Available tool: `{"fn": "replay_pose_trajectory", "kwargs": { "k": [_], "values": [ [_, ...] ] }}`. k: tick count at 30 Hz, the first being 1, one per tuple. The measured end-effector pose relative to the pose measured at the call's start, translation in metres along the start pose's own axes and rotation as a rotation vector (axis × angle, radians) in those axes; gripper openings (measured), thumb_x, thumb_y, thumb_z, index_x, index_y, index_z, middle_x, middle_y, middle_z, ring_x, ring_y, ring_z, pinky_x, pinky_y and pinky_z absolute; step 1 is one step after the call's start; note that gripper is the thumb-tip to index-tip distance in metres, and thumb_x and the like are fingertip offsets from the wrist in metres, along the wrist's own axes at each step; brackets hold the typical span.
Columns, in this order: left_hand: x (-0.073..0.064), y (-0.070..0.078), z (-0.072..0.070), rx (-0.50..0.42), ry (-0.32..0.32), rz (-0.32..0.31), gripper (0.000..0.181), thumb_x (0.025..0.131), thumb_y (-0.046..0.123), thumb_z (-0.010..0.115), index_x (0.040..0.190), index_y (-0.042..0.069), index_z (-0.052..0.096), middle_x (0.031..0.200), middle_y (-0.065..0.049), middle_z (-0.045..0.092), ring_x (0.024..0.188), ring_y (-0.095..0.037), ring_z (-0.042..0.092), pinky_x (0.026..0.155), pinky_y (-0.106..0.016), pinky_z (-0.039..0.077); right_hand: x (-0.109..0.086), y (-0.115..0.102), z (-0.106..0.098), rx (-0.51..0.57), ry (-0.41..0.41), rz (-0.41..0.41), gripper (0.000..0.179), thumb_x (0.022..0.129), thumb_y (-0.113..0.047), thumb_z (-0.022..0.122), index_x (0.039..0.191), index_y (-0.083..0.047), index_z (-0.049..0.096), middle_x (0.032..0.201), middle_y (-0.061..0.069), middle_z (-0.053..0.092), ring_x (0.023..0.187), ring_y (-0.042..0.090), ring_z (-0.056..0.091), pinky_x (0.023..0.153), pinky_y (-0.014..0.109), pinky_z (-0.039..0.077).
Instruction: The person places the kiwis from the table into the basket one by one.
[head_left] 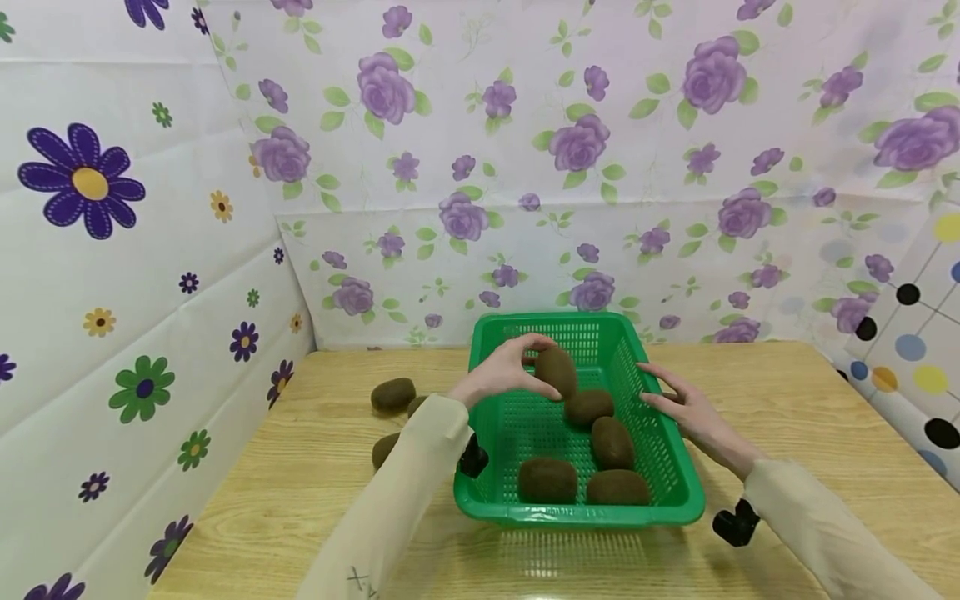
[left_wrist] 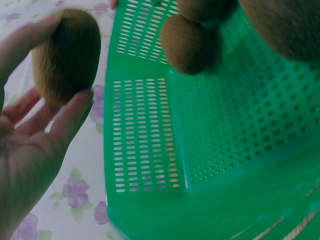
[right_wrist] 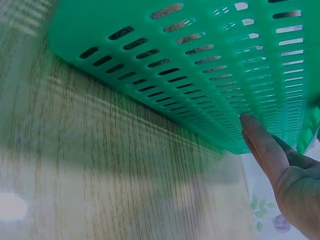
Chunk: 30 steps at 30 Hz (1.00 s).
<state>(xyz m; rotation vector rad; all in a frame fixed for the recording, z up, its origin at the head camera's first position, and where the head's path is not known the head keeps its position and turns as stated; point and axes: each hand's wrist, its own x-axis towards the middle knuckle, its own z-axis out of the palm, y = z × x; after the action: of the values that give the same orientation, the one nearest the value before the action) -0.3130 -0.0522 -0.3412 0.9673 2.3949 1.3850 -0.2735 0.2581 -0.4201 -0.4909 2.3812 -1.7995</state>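
My left hand (head_left: pixel 508 371) grips a brown kiwi (head_left: pixel 556 373) between thumb and fingers, over the back part of a green plastic basket (head_left: pixel 581 517). In the left wrist view the held kiwi (left_wrist: pixel 67 57) stands upright, thumb on one side and fingertips on the other. Several more kiwis lie in the basket, among them one kiwi (head_left: pixel 547 481) in the front left corner and another kiwi (head_left: pixel 612 443) by the right wall. My right hand (head_left: pixel 690 412) rests at the basket's right rim. The right wrist view shows its extended fingers (right_wrist: pixel 265 147) along the slotted outer wall.
Left of the basket, three kiwis lie on the wooden table (head_left: pixel 300 500), one of them a kiwi (head_left: pixel 393 395) farthest back; my left sleeve partly covers the other two. A flowered cloth (head_left: pixel 450 167) hangs behind the table, and another patterned cloth (head_left: pixel 112 333) on the left.
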Motion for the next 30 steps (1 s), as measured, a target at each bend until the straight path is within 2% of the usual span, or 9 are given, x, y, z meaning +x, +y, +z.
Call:
{"fn": "replay_pose_trajectory", "kwargs": {
  "k": [2, 4, 6, 11, 14, 18, 23, 26, 30],
  "values": [
    [0.001, -0.001, 0.003, -0.010, -0.068, -0.010, 0.069, 0.071, 0.013, 0.078, 0.131, 0.010, 0.044, 0.126, -0.002, 0.044, 0.113, -0.019, 0.044, 0.089, -0.032, 0.040, 0.000, 0.000, 0.000, -0.001, -0.003, -0.003, 0.060, 0.094, -0.027, 0.051, 0.145, -0.014, 0.022, 0.147, 0.016, 0.005, 0.094, 0.032, 0.052, 0.048, 0.038, 0.037],
    [0.002, -0.002, 0.006, -0.011, -0.127, -0.030, 0.069, 0.071, 0.013, 0.079, 0.130, 0.011, 0.044, 0.126, -0.001, 0.044, 0.112, -0.020, 0.045, 0.087, -0.032, 0.041, 0.000, 0.000, -0.001, 0.015, -0.004, 0.002, 0.060, 0.094, -0.026, 0.051, 0.145, -0.014, 0.023, 0.146, 0.018, 0.010, 0.064, 0.021, 0.052, 0.043, 0.039, 0.030],
    [0.004, -0.002, 0.009, 0.009, -0.180, -0.042, 0.067, 0.071, 0.015, 0.079, 0.129, 0.012, 0.046, 0.125, 0.001, 0.045, 0.108, -0.018, 0.048, 0.083, -0.029, 0.043, 0.000, 0.001, -0.001, 0.031, -0.006, 0.005, 0.059, 0.094, -0.026, 0.051, 0.145, -0.016, 0.023, 0.145, 0.019, 0.013, 0.055, 0.014, 0.047, 0.040, 0.044, 0.026],
    [0.008, -0.004, 0.017, 0.085, -0.285, -0.049, 0.064, 0.071, 0.016, 0.079, 0.127, 0.012, 0.048, 0.125, 0.003, 0.044, 0.105, -0.017, 0.049, 0.078, -0.025, 0.045, 0.000, 0.002, -0.002, 0.037, -0.020, -0.005, 0.059, 0.094, -0.025, 0.050, 0.145, -0.015, 0.021, 0.147, 0.014, 0.005, 0.106, 0.036, 0.047, 0.057, 0.043, 0.047],
    [0.010, -0.008, 0.022, 0.098, -0.325, -0.063, 0.064, 0.071, 0.014, 0.078, 0.128, 0.011, 0.048, 0.127, 0.002, 0.043, 0.108, -0.020, 0.047, 0.080, -0.025, 0.044, 0.000, 0.003, -0.002, 0.048, -0.026, -0.006, 0.060, 0.095, -0.025, 0.050, 0.145, -0.014, 0.020, 0.148, 0.013, 0.002, 0.115, 0.045, 0.036, 0.075, 0.047, 0.047],
    [0.012, -0.014, 0.027, 0.134, -0.355, -0.082, 0.065, 0.071, 0.014, 0.079, 0.128, 0.009, 0.048, 0.127, 0.001, 0.043, 0.108, -0.022, 0.047, 0.081, -0.025, 0.043, 0.000, 0.004, -0.002, 0.057, -0.028, -0.010, 0.059, 0.095, -0.024, 0.049, 0.145, -0.014, 0.020, 0.147, 0.014, 0.004, 0.113, 0.044, 0.039, 0.074, 0.047, 0.047],
    [0.014, -0.022, 0.033, 0.218, -0.346, -0.077, 0.065, 0.069, 0.018, 0.080, 0.126, 0.011, 0.050, 0.124, 0.002, 0.046, 0.104, -0.015, 0.048, 0.080, -0.023, 0.042, 0.000, 0.003, -0.001, 0.059, -0.017, -0.005, 0.059, 0.095, -0.023, 0.050, 0.145, -0.014, 0.021, 0.143, 0.022, 0.016, 0.076, 0.021, 0.057, 0.041, 0.041, 0.034],
    [0.015, -0.025, 0.036, 0.241, -0.345, -0.077, 0.065, 0.069, 0.020, 0.081, 0.125, 0.012, 0.051, 0.122, 0.002, 0.046, 0.099, -0.012, 0.050, 0.079, -0.022, 0.043, 0.000, 0.003, -0.001, 0.058, -0.014, -0.003, 0.059, 0.094, -0.023, 0.050, 0.145, -0.014, 0.022, 0.142, 0.024, 0.018, 0.046, 0.014, 0.039, 0.042, 0.047, 0.018],
    [0.015, -0.029, 0.040, 0.212, -0.363, -0.084, 0.065, 0.068, 0.018, 0.081, 0.125, 0.012, 0.050, 0.123, 0.001, 0.045, 0.096, -0.013, 0.052, 0.078, -0.022, 0.043, 0.000, 0.003, 0.000, 0.017, -0.010, -0.013, 0.059, 0.094, -0.025, 0.050, 0.145, -0.014, 0.022, 0.146, 0.019, 0.009, 0.056, 0.008, 0.042, 0.041, 0.039, 0.032]
  ]
}}
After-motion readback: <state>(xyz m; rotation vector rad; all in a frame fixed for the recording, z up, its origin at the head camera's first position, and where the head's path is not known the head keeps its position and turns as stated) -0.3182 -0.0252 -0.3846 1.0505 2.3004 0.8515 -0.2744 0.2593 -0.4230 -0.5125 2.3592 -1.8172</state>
